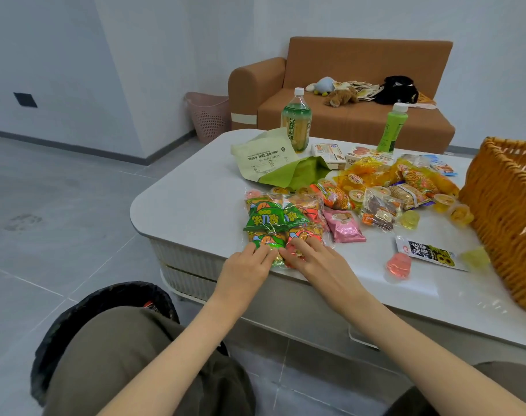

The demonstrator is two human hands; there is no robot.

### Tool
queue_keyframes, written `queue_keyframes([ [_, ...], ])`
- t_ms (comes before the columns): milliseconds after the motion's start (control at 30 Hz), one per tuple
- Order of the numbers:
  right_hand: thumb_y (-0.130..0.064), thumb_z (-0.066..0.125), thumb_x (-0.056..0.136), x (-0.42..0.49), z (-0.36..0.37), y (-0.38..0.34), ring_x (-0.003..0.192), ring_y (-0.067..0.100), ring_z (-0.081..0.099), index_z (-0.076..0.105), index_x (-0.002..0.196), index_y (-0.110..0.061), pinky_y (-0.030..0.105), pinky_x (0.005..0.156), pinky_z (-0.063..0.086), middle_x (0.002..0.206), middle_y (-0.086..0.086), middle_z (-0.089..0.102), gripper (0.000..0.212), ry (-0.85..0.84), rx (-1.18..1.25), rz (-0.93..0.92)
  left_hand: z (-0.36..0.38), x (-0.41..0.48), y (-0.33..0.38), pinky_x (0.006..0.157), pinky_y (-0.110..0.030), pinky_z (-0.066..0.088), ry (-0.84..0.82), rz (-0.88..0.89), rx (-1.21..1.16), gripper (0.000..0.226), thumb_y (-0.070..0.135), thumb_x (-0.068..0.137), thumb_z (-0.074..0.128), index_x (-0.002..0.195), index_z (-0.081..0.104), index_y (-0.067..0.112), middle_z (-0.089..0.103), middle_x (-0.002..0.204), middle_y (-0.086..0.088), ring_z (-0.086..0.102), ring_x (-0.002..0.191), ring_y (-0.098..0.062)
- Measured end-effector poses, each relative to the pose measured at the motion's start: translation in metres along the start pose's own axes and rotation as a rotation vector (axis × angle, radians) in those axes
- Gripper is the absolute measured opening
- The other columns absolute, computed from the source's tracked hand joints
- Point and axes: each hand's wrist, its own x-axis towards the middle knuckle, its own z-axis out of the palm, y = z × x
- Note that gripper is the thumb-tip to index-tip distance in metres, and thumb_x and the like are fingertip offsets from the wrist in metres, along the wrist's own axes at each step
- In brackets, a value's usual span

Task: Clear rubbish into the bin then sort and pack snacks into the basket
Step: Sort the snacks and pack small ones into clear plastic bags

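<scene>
Left hand (246, 265) and right hand (315, 261), grip released, are pressing slippery snack packets (281, 223), risking slides off the tabletop (195, 187).

White table (189, 190) with snack packets (273, 220), two bottles (296, 121), wicker basket (501, 205)

Green and orange snack packets (281, 223) lying flat, orange wicker basket (507, 211) far right, black-lined bin (105, 298) below left

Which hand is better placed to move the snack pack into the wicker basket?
Probably the right hand: it touches the snack pack on the side nearer the wicker basket. The left hand would have to cross it.
</scene>
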Motion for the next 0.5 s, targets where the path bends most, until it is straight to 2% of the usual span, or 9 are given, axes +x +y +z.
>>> queue_keyframes([
  [33,-0.018,0.085,0.069,0.000,-0.001,0.000,0.083,0.024,0.062,0.068,0.111,-0.018,0.031,0.057,0.051,0.107,0.004,0.064,0.045,-0.005,-0.009,0.004,-0.003,-0.002,0.000,0.038,-0.023,0.042,-0.029,-0.006,-0.010,0.035,0.002,0.058,0.076,0.091,0.074,0.014,0.066,0.078,0.003,0.058,0.061,-0.014],
  [100,-0.012,0.087,0.063,-0.003,-0.004,0.003,0.085,0.025,0.063,0.069,0.109,-0.017,0.031,0.054,0.051,0.108,0.005,0.065,0.050,-0.013,-0.002,0.024,-0.007,-0.005,-0.001,0.033,-0.019,0.039,-0.128,-0.057,-0.035,0.054,-0.002,0.039,0.089,0.090,0.074,0.011,0.065,0.076,0.001,0.059,0.060,-0.015],
  [167,-0.007,0.086,0.058,-0.006,-0.007,0.006,0.090,0.027,0.065,0.070,0.109,-0.016,0.031,0.056,0.052,0.112,0.006,0.065,0.054,-0.015,0.015,0.027,-0.019,-0.007,-0.002,0.031,-0.016,0.035,-0.226,-0.149,-0.061,0.072,-0.004,0.020,0.090,0.088,0.074,0.010,0.062,0.072,0.000,0.059,0.058,-0.015],
  [200,-0.005,0.086,0.057,-0.008,-0.008,0.008,0.092,0.027,0.065,0.070,0.110,-0.016,0.031,0.060,0.053,0.115,0.006,0.066,0.056,-0.009,0.016,0.019,-0.023,-0.008,-0.004,0.034,-0.017,0.035,-0.278,-0.193,-0.073,0.077,-0.005,0.022,0.090,0.096,0.074,0.009,0.061,0.075,-0.001,0.059,0.061,-0.015],
  [233,-0.002,0.086,0.056,-0.010,-0.009,0.010,0.095,0.027,0.066,0.071,0.110,-0.015,0.031,0.065,0.055,0.117,0.005,0.066,0.058,0.001,0.008,0.010,-0.027,-0.008,-0.005,0.042,-0.020,0.039,-0.329,-0.225,-0.094,0.079,-0.005,0.036,0.089,0.111,0.069,0.008,0.061,0.085,-0.004,0.061,0.070,-0.017],
  [300,0.002,0.087,0.049,-0.016,-0.009,0.015,0.098,0.027,0.068,0.074,0.107,-0.013,0.032,0.071,0.057,0.118,0.003,0.069,0.061,-0.001,0.003,0.028,-0.024,-0.013,-0.008,0.062,-0.027,0.043,-0.355,-0.270,-0.117,0.070,-0.008,0.075,0.069,0.139,0.046,0.009,0.055,0.109,-0.007,0.058,0.094,-0.022],
  [367,0.005,0.089,0.044,-0.023,-0.008,0.021,0.099,0.028,0.070,0.076,0.103,-0.012,0.036,0.074,0.058,0.114,0.001,0.071,0.062,-0.017,0.009,0.078,-0.021,-0.017,-0.009,0.071,-0.032,0.046,-0.377,-0.314,-0.163,0.062,-0.008,0.086,0.055,0.143,0.041,0.010,0.053,0.112,-0.009,0.055,0.100,-0.025],
  [500,0.005,0.086,0.044,-0.033,-0.004,0.028,0.099,0.028,0.070,0.075,0.104,-0.011,0.042,0.085,0.055,0.109,0.001,0.073,0.063,-0.094,0.003,0.121,-0.021,-0.020,-0.009,0.073,-0.037,0.048,-0.339,-0.385,-0.234,0.045,0.000,0.093,0.046,0.137,0.051,0.011,0.059,0.108,-0.010,0.056,0.102,-0.028],
])
